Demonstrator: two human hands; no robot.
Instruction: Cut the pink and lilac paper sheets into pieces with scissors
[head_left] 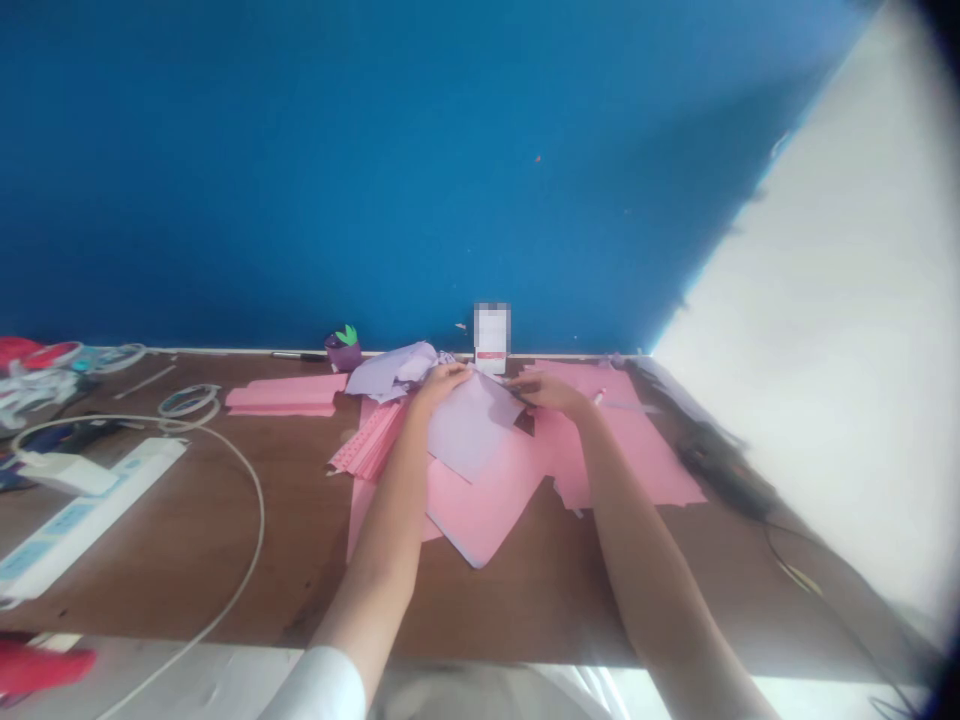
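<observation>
Lilac paper (469, 430) lies between left hand (442, 385) and right hand (551, 393).

Label on the white box (492, 338) at the far edge: pixelated, unreadable. Dark item (525, 422) beneath the right hand (550, 392): too small to identify. Red object (41, 668), near left: cut off by the frame edge.
</observation>
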